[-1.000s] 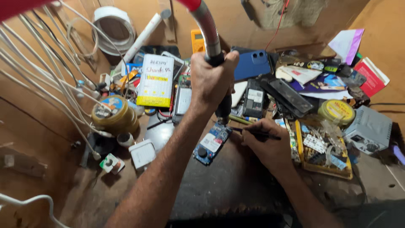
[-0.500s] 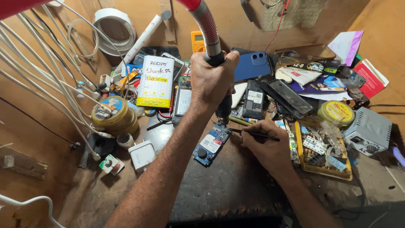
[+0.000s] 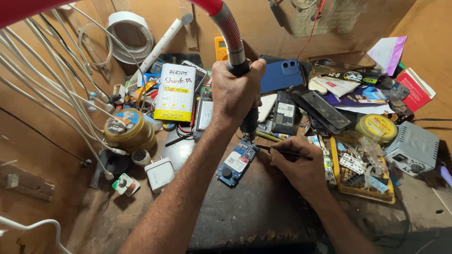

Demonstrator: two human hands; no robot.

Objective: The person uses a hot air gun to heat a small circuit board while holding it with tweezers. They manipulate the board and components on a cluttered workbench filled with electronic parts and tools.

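While fisted round heat gun (image 3: 248, 120): left hand (image 3: 235, 91).

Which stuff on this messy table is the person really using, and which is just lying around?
In use:
- left hand gripping the hot-air tool
- right hand holding thin tweezers
- small blue circuit board

Lying about:
- blue phone
- white charger plug
- yellow round tin
- grey box
- roll of white tape
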